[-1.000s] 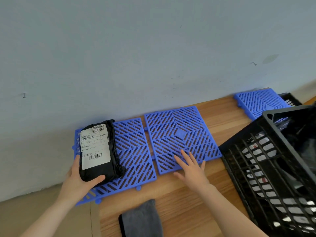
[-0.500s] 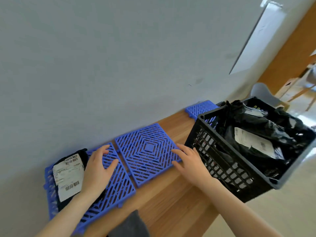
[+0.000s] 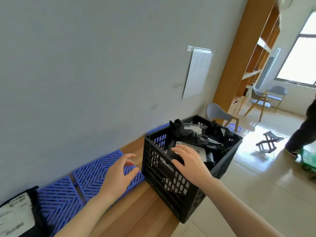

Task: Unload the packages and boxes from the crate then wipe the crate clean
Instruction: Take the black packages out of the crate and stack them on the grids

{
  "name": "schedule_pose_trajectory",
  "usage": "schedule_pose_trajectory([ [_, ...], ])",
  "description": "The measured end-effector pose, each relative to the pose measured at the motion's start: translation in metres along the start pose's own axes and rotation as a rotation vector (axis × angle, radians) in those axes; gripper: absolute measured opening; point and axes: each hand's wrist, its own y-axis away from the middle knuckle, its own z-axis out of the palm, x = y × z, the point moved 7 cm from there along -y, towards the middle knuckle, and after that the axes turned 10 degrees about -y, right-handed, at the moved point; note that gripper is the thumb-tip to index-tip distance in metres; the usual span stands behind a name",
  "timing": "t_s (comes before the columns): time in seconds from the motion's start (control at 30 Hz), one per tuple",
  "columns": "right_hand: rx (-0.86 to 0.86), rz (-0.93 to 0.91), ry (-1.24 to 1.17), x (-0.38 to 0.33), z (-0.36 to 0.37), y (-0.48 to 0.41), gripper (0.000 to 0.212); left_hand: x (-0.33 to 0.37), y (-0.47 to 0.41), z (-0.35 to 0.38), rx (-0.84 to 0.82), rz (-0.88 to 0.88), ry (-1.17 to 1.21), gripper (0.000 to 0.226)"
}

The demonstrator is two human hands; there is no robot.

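Black plastic is filling the middle of my view. The crate (image 3: 179, 185) is sitting at the right end of the wooden surface (image 3: 136, 216), with its near corner right at the edge. It is carrying a heap of black bagged packages (image 3: 193, 134).

I'm holding the right hand (image 3: 189, 161) over the crate's near rim. Its fingers are spread and uncurled, gripping nothing, above the package with the white label (image 3: 202, 151). I can't tell whether the fingertips are touching it.

The left hand (image 3: 118, 175) is hovering just beside the crate's left wall, over the blue grid mats (image 3: 68, 190). It is loose-fingered and empty too.

One black package (image 3: 15, 216) is already lying on the far-left mat. So I'm judging the unloading as barely begun, with the wiping a long way off.

For this pick I'm going for the labelled parcel on top, not anything wedged beneath it. That film is looking slick and baggy, so I'm planning to work the thumb under one edge and close on the contents rather than loose wrap.

I'm thinking the left hand belongs flat against the crate wall. A snagged bag could drag the crate off that edge.

After that I'm planning a straight lift clear of the rim, and I'm aiming to set the parcel on bare mat beside the first one.
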Motion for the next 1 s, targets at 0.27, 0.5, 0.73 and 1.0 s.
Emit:
schedule_pose_trajectory([
  [0.27,0.048,0.091,-0.008,0.102,-0.077,0.027,0.056,0.099,-0.009,0.09,-0.052,0.042,0.001,0.042],
  [0.5,0.008,0.168,-0.044,0.161,-0.087,0.013,0.073,0.132,-0.048,0.149,-0.092,0.047,0.0,0.058],
  [0.73,-0.091,0.123,-0.008,0.195,-0.058,-0.058,0.086,0.147,-0.135,0.191,-0.102,0.207,-0.223,0.086],
  [1.0,-0.235,0.075,0.014,0.226,-0.022,-0.118,0.072,0.143,-0.205,0.232,-0.226,0.342,-0.294,0.069],
])
